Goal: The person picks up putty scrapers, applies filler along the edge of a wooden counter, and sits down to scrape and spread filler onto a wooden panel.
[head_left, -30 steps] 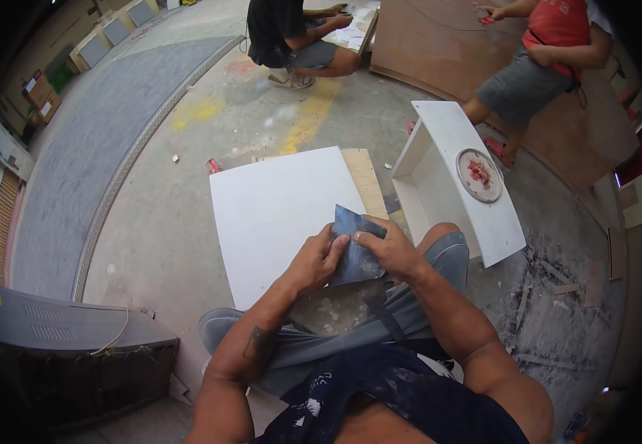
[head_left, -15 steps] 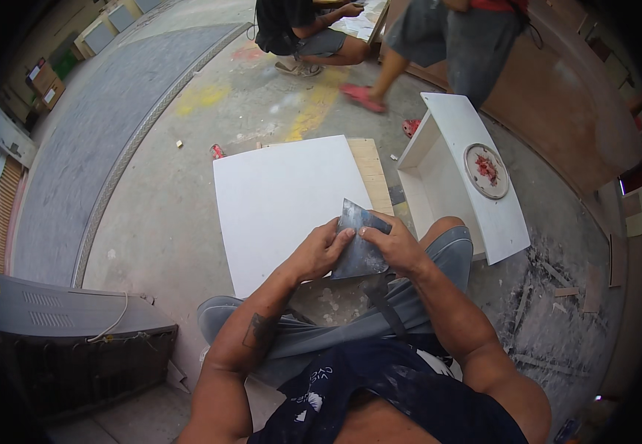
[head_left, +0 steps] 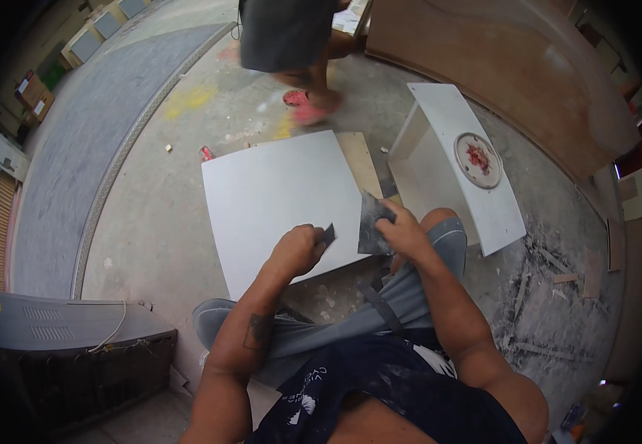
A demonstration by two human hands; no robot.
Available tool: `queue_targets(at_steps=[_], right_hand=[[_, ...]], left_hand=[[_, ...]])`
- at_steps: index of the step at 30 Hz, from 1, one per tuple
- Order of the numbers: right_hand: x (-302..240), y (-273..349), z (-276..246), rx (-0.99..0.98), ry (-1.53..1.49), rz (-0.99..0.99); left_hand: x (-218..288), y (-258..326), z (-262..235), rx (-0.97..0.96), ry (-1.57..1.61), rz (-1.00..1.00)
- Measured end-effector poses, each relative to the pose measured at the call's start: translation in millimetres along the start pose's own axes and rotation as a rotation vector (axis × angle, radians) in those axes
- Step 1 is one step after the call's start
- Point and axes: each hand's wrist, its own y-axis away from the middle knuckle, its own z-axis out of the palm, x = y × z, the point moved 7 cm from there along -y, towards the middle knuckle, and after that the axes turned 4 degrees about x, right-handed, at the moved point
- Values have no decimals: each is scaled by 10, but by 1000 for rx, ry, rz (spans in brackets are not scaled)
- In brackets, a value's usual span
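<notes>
My left hand (head_left: 297, 250) is closed around a small dark scraper blade (head_left: 328, 235), most of it hidden in the fist. In my right hand (head_left: 404, 231) is a larger dark, thin scraper plate (head_left: 371, 233), smeared with grey-white residue and tilted upright, my thumb across its face. The two pieces are apart. Both hands hover over the near right part of a flat white panel (head_left: 276, 196), which lies in front of my crossed legs on top of a light plywood board (head_left: 361, 159).
To the right stands a white open box (head_left: 421, 148) with a wide white front (head_left: 498, 211). On that front rests a round lid (head_left: 478, 160) holding red paste. A person (head_left: 291, 44) in red clogs walks past beyond the panel. A grey metal appliance (head_left: 76, 325) lies at left.
My hands have moved apart; the small blade in my left is now separate from the plate in my right. The walking person has crossed leftward, in front of the crouching one.
</notes>
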Motion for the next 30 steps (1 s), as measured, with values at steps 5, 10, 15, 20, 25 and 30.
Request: queue_targets(at_steps=[5, 10, 15, 20, 25, 30], right_hand=[[154, 130, 399, -33, 269, -4], [359, 96, 411, -388, 43, 83], [108, -26, 104, -58, 129, 116], [-399, -313, 515, -116, 505, -335], [-463, -546, 1515, -319, 753, -513], [53, -469, 2349, -530, 943, -514]], left_hand=[[78, -3, 359, -229, -54, -84], [-501, -88, 441, -132, -254, -193], [-398, -83, -275, 125, -327, -252], [-342, 177, -1289, 609, -100, -286], [-468, 326, -1744, 883, 85, -318], [-504, 269, -1715, 865, 175, -240]])
